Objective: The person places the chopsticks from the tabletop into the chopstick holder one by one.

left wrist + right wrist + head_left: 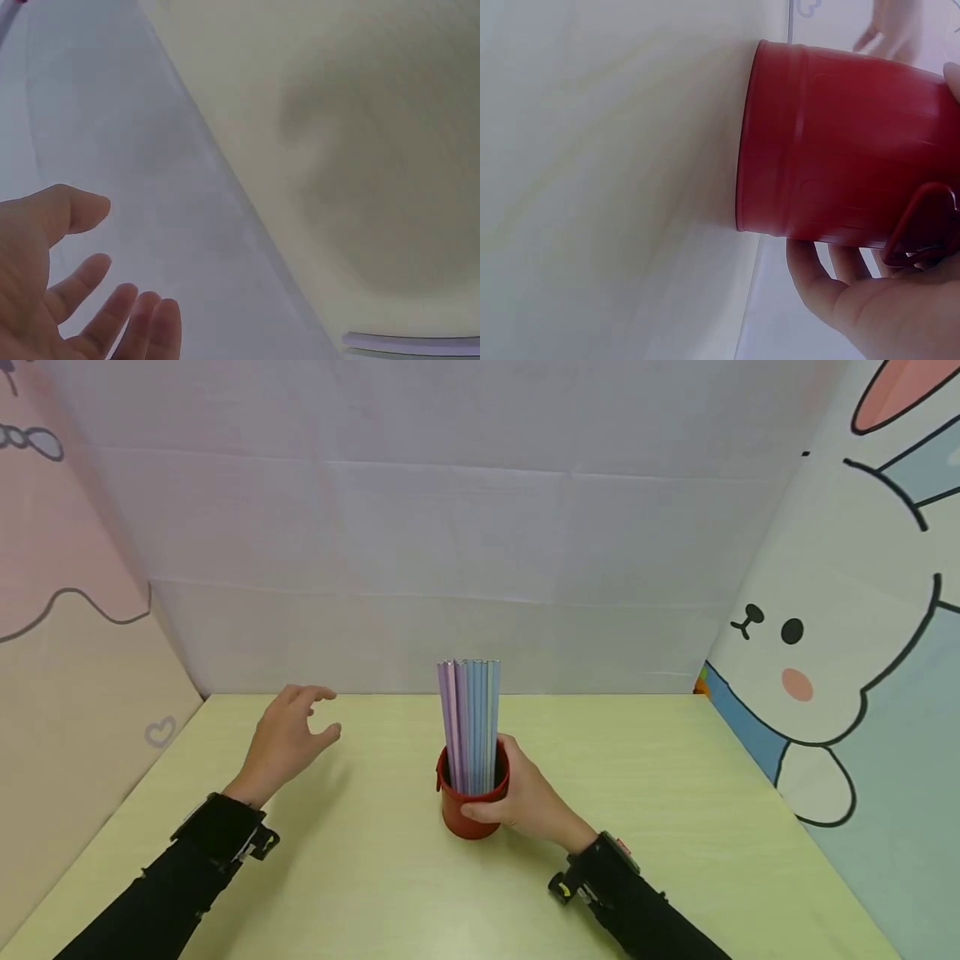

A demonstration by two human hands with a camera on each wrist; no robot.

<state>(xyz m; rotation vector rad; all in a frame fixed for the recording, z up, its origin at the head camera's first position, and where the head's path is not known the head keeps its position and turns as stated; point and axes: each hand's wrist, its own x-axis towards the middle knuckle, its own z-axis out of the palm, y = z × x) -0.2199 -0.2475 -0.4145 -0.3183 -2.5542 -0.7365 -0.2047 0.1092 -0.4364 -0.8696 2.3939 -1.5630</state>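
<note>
A small red metal bucket (468,820) stands upright near the middle of the table, holding a bundle of long thin purple-to-blue straws (471,718). My right hand (536,793) grips the bucket from its right side, thumb across the front. In the right wrist view the fingers (814,289) curl under the red wall beside a folded wire handle (922,225). Whether the base touches the tabletop, I cannot tell. My left hand (281,739) hovers over the table's left part, apart from the bucket. Its fingers are spread and loosely bent, and it holds nothing.
The pale yellow table (375,893) ends at a white cloth wall (450,543) behind. A pink and cream panel (75,693) bounds the left side, and a rabbit-printed panel (862,652) the right. Unclear purple strips (412,345) edge into the left wrist view.
</note>
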